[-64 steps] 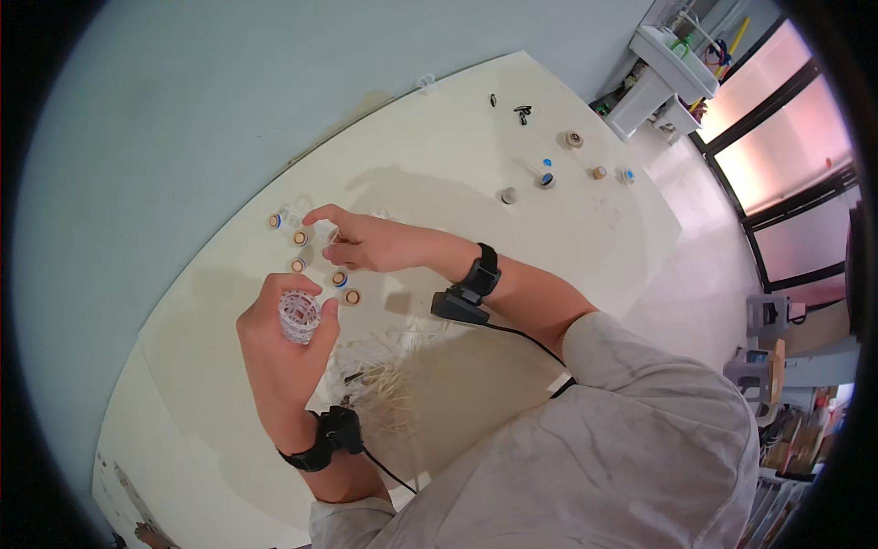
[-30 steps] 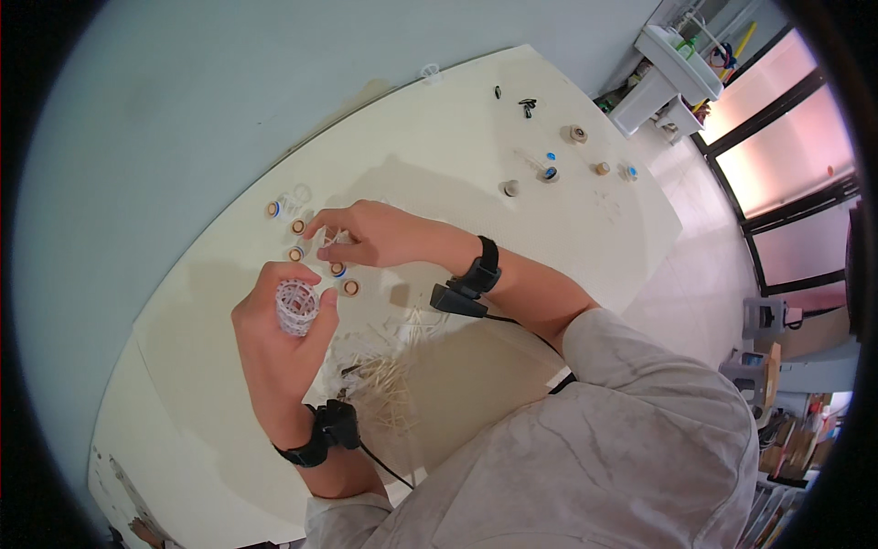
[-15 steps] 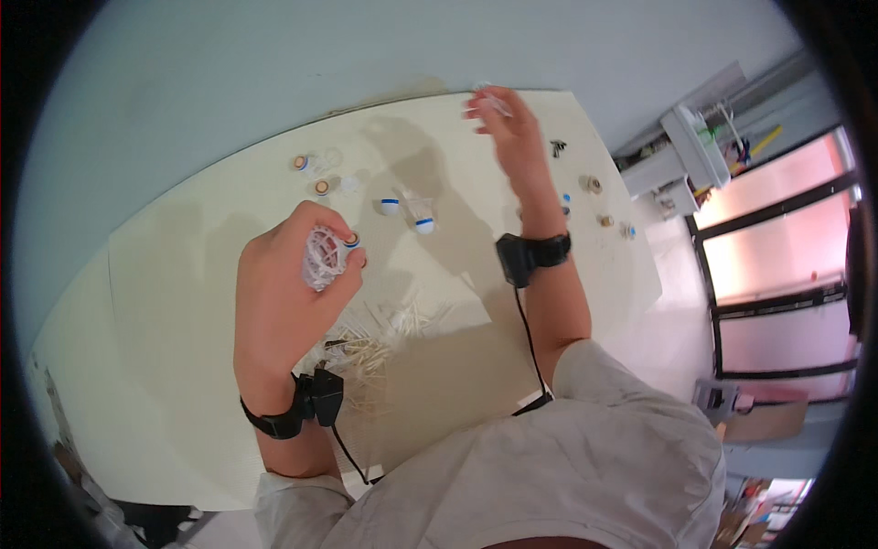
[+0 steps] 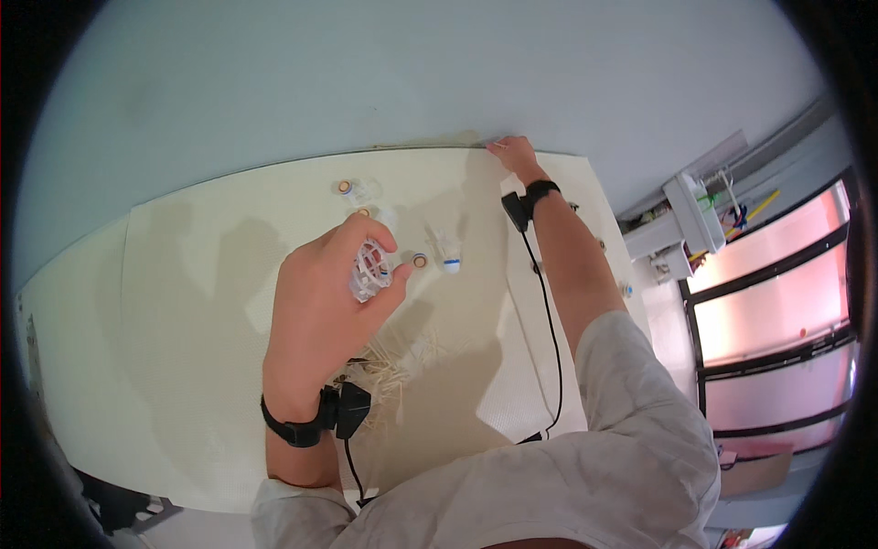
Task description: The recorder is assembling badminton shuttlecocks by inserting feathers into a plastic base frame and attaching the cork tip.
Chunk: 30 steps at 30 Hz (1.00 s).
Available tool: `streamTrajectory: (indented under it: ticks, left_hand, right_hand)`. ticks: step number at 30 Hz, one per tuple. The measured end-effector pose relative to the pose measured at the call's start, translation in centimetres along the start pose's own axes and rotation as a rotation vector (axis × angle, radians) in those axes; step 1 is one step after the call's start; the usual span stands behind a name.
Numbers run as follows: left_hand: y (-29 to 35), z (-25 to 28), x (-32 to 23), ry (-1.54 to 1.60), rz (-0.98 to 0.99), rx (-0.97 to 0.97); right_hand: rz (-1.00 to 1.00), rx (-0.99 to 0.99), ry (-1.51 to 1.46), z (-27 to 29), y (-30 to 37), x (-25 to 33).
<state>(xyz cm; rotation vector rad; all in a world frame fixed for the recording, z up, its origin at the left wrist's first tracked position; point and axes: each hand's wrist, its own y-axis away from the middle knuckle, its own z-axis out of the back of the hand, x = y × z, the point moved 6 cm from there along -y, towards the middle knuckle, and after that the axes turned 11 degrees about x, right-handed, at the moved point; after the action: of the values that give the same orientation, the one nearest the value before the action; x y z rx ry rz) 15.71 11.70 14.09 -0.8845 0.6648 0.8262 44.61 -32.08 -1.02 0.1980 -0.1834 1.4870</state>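
My left hand [image 4: 320, 288] is closed around a clear plastic cage-like piece [image 4: 370, 270], held above the table. Something brownish shows through its lattice; I cannot make out what. Just beyond its fingertips is a small round piece with a tan face [image 4: 420, 261]. Beside that stands a white piece with a blue band [image 4: 451, 263], with clear plastic behind it. Stretched far forward, my right hand [image 4: 517, 154] is at the table's back edge by the wall. Its fingers are curled together, and what is in them is too small to make out.
A pile of thin pale sticks [image 4: 389, 366] lies on the white table [image 4: 201, 366] beside my left wrist. Toward the back is another tan-faced round piece [image 4: 345, 187] with clear plastic. Several small parts lie near the right edge, partly behind my right arm. A wall [image 4: 320, 73] borders the back.
My right hand has reached down to the table's back edge, and the whole view has shifted. A tan-faced round piece now shows by the blue-banded piece, where a second blue-and-white one showed before.
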Motion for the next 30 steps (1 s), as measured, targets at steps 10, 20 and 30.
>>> streamTrajectory:
  ticks: [10, 20, 30]
  left_hand:
    - [0.6, -0.6, 1.9, 0.491, 0.222, 0.061]
    - [0.6, -3.0, -0.4, 0.524, 0.047, 0.229]
    - [1.0, -3.1, -0.4, 0.653, 0.085, 0.216]
  right_hand:
    - [1.012, -0.248, -0.866, 12.0, 32.6, 27.4]
    - [1.112, -0.314, -0.530, 10.4, 35.3, 28.2]
    - [1.074, -0.101, -0.710, 10.7, 34.3, 27.1]
